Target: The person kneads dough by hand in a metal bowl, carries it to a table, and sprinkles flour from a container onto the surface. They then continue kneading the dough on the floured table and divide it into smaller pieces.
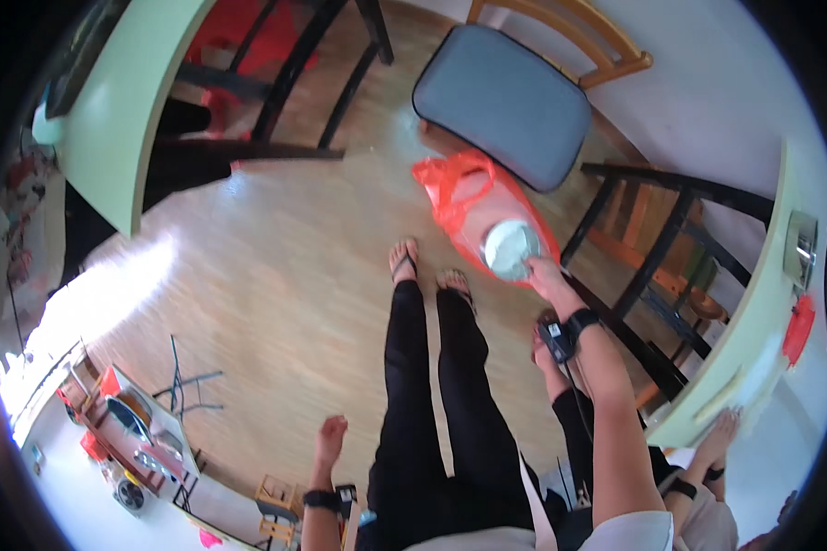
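Although much of the red plastic bag (450, 191) is spread forward of the right hand (544, 277), the round white-topped container (512, 246) is grasped by that hand at its near edge, presumably so that it is steadied against the bag; whether it is enclosed by the plastic cannot be told. The container is situated just ahead of the hand, slightly to its left. The left hand (332, 441), loosely curled and unburdened, is held well apart, perhaps because one-handed support suffices.
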`<state>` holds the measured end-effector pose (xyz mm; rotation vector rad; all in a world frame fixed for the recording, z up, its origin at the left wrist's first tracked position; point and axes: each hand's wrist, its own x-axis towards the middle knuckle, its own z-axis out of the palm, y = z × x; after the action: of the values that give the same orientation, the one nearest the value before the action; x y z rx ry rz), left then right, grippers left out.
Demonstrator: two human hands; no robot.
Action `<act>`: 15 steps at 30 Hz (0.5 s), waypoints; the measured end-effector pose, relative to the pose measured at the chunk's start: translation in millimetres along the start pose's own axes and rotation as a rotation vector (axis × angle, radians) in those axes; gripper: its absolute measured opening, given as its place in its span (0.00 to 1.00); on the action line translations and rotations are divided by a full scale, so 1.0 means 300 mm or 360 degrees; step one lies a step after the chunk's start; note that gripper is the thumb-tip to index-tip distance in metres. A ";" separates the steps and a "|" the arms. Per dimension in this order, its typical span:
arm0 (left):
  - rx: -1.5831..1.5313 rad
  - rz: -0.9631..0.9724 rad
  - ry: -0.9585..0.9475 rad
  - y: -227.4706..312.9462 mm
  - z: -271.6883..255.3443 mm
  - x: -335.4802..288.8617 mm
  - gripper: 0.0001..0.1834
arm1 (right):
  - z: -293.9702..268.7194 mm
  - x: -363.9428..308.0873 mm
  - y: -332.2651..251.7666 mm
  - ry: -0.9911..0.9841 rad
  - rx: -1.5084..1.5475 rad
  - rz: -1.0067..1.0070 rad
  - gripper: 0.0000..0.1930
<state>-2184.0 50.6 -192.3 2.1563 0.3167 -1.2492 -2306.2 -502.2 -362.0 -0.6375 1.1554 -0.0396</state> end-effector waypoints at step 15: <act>-0.0350 0.0041 0.0173 0.176 0.082 -0.188 0.14 | 0.330 -0.495 -0.247 -0.0055 -0.0303 0.0041 0.32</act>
<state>-2204.9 -0.4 -132.6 2.0355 0.4487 -1.0337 -2262.6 -467.4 -177.0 -0.7883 1.1420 0.1037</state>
